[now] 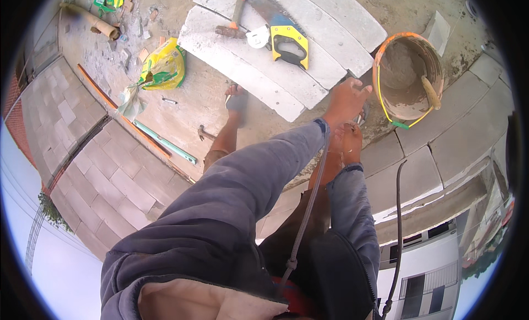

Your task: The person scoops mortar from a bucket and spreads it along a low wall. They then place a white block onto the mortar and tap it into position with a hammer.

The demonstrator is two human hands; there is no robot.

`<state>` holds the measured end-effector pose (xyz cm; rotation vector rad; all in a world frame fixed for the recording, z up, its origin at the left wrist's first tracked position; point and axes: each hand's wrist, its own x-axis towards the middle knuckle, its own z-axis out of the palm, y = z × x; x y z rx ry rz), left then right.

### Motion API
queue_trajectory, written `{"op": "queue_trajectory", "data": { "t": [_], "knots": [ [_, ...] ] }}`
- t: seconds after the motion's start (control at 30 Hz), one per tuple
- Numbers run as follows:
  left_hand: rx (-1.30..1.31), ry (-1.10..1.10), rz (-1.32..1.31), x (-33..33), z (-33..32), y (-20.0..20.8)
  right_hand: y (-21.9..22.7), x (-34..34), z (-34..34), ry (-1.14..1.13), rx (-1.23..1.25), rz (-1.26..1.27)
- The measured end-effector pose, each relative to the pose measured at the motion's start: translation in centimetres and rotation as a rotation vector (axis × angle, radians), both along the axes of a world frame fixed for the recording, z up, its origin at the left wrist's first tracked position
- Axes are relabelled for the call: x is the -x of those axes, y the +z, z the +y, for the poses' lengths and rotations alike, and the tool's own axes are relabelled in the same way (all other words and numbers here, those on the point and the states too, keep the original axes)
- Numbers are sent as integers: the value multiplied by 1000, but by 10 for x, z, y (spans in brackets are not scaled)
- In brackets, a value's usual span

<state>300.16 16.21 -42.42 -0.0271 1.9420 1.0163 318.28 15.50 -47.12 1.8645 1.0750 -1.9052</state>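
Observation:
My left hand (345, 102) reaches across to the narrow gap between the stack of pale blocks (248, 72) and the mortar bucket (380, 80). Its fingers are bent but apart, close to the blocks' right corner, with nothing visible in them. Just below it, my right hand (351, 142) has its fingers drawn together; what they hold, if anything, is hidden. Both hands are over my right foot, which they mostly cover. Grey mortar (399, 63) fills part of the orange-rimmed bucket, and a wooden-handled tool (431, 93) leans inside it.
On the blocks lie a yellow-handled saw (290, 47), a hammer (236, 17) and a white round item (258, 37). Leftward are a yellow-green bag (165, 66), a teal level (165, 142), another hammer (205, 133) and rubble. Block walls (115, 182) run at the left and right (408, 171).

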Motion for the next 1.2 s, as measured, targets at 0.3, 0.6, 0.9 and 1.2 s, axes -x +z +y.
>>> {"op": "queue_trajectory", "data": {
  "t": [0.3,0.6,0.9,1.2],
  "knots": [
    [549,41,972,343,-411,-73,-67,132,-161,-610,-260,-29],
    [94,232,23,444,-436,-102,-75,159,-195,-243,-466,-459],
    [53,18,363,263,-400,130,-75,31,-228,-276,-797,-375],
    [-251,-516,798,117,-314,240,283,145,-275,-1,-970,518]
  ]
}}
